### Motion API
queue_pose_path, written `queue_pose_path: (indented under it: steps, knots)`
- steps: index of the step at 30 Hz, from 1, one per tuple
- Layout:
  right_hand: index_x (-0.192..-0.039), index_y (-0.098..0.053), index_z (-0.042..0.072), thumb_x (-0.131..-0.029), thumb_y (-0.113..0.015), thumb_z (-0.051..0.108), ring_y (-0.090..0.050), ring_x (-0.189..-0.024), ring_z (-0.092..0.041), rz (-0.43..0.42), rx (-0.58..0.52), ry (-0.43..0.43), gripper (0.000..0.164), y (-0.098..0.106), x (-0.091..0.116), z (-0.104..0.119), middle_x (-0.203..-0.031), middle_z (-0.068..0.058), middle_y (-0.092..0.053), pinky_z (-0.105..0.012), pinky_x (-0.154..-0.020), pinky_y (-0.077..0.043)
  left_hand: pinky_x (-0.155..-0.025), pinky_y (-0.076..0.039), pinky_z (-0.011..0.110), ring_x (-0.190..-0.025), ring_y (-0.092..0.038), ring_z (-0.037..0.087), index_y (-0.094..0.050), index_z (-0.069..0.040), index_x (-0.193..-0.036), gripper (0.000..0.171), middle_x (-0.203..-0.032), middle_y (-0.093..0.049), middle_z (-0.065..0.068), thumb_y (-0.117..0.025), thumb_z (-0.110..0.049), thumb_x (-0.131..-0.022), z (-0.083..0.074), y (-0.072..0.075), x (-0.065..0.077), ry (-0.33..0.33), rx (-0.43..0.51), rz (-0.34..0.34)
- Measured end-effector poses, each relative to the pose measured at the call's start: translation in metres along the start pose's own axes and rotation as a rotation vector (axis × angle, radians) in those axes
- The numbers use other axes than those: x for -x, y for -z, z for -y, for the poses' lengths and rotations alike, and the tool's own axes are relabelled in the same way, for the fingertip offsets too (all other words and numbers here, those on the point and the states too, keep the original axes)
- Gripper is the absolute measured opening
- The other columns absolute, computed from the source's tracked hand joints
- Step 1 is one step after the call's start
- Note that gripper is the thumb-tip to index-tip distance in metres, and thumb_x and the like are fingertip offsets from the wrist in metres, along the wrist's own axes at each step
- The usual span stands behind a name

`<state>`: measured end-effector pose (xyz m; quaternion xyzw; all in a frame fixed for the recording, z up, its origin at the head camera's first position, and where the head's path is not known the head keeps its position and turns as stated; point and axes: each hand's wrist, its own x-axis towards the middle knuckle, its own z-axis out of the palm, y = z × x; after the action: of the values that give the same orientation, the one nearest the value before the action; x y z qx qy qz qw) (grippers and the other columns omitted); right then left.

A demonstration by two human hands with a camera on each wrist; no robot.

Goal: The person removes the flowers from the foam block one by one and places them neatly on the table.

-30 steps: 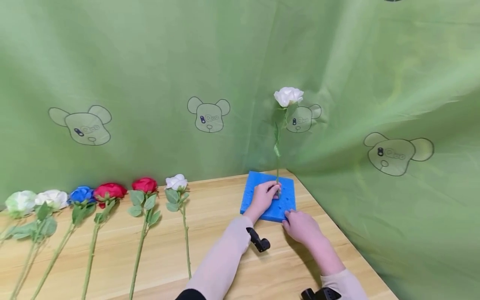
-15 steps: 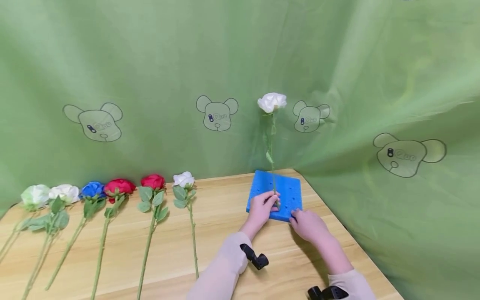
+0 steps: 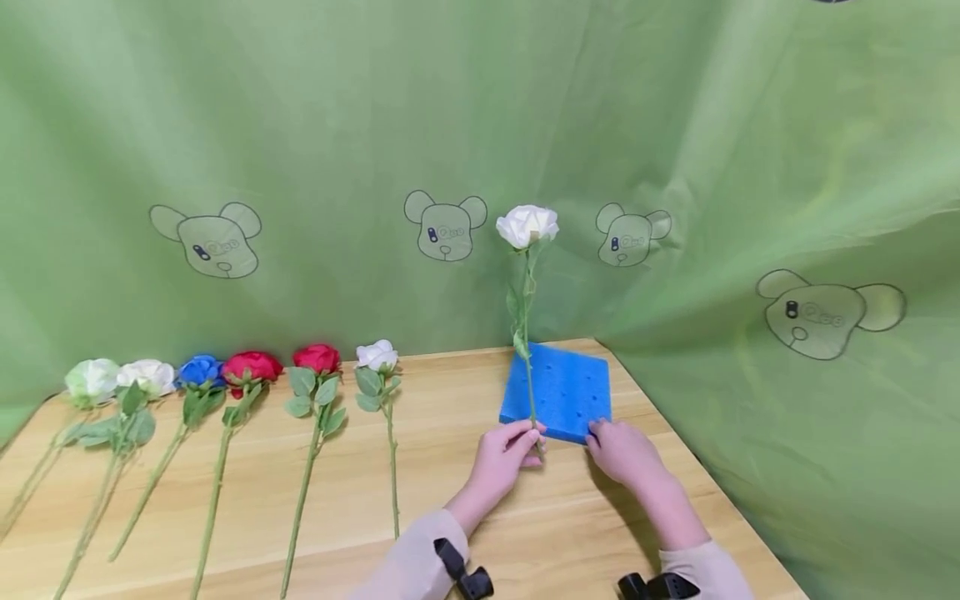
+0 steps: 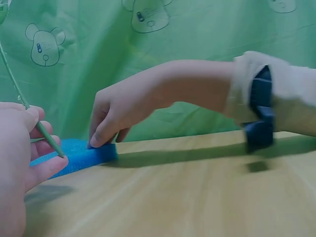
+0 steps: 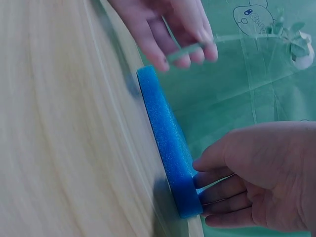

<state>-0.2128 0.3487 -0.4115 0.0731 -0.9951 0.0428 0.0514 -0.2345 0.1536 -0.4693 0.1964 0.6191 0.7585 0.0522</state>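
My left hand (image 3: 498, 462) pinches the green stem of a white artificial rose (image 3: 527, 227) near its lower end. The rose stands nearly upright, its bloom high in front of the curtain. In the left wrist view the stem's cut end (image 4: 61, 155) rests by a fingertip, above the wooden table. A blue foam block (image 3: 558, 392) with several small holes lies flat at the table's back right corner. At its near right corner my right hand (image 3: 626, 454) holds the block, with thumb and fingers on the edge, as the right wrist view (image 5: 247, 182) also shows.
Several artificial roses lie in a row on the left of the table: white (image 3: 377, 356), red (image 3: 317, 358), a second red (image 3: 252, 371), blue (image 3: 200, 372) and paler ones (image 3: 92, 382). A green curtain (image 3: 330, 150) hangs behind and along the right table edge.
My left hand has drawn the white rose up out of the foam block and toward the near left. My right hand has stayed at the block's corner. The head view has shifted slightly.
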Motion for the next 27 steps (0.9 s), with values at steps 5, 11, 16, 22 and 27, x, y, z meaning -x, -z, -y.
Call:
queue_pose_path:
  steps: [5,11,16,22,27]
  knots:
    - [-0.116,-0.065,-0.008,-0.093,-0.06,0.013,-0.066,-0.095,-0.047,0.017,0.011,0.009,0.032,-0.002,0.001,-0.002,-0.113,-0.033,-0.065,-0.056,-0.079,-0.057,-0.075,-0.062,0.029,-0.091,-0.071,0.025,-0.064,0.011,-0.115,0.027,-0.109,-0.064,0.036,-0.058,-0.007,-0.097,-0.006,0.015,0.029,0.08,0.048,0.024]
    - [-0.116,-0.065,-0.009,-0.093,-0.059,0.014,-0.066,-0.095,-0.047,0.009,-0.002,0.004,0.033,-0.005,0.001,-0.004,-0.113,-0.033,-0.065,-0.056,-0.08,-0.057,-0.078,-0.062,0.031,-0.097,-0.069,0.034,-0.061,0.014,-0.116,0.031,-0.11,-0.063,0.036,-0.058,-0.01,-0.097,-0.018,0.03,0.059,0.141,0.092,0.056]
    - [-0.114,-0.065,-0.009,-0.093,-0.06,0.014,-0.066,-0.091,-0.046,-0.002,-0.007,0.007,0.031,-0.003,0.0,-0.003,-0.109,-0.032,-0.067,-0.056,-0.076,-0.057,-0.077,-0.063,0.034,-0.092,-0.07,0.029,-0.058,0.017,-0.116,0.035,-0.105,-0.065,0.028,-0.058,-0.012,-0.098,-0.026,0.042,0.078,0.21,0.147,0.055]
    - [-0.112,-0.066,-0.008,-0.093,-0.06,0.014,-0.067,-0.087,-0.044,-0.006,-0.004,0.01,0.031,-0.003,0.0,-0.003,-0.103,-0.029,-0.068,-0.054,-0.072,-0.058,-0.079,-0.062,0.035,-0.091,-0.07,0.02,-0.055,0.016,-0.119,0.04,-0.101,-0.066,0.012,-0.058,-0.017,-0.098,-0.032,0.052,0.099,0.33,0.264,0.05]
    - [-0.11,-0.067,-0.008,-0.092,-0.061,0.014,-0.067,-0.083,-0.043,-0.02,-0.002,0.022,0.029,-0.003,-0.002,-0.002,-0.097,-0.027,-0.069,-0.053,-0.07,-0.058,-0.083,-0.062,0.038,-0.09,-0.068,0.014,-0.052,0.016,-0.123,0.041,-0.098,-0.066,0.006,-0.056,-0.017,-0.099,-0.038,0.062,0.114,0.386,0.333,0.062]
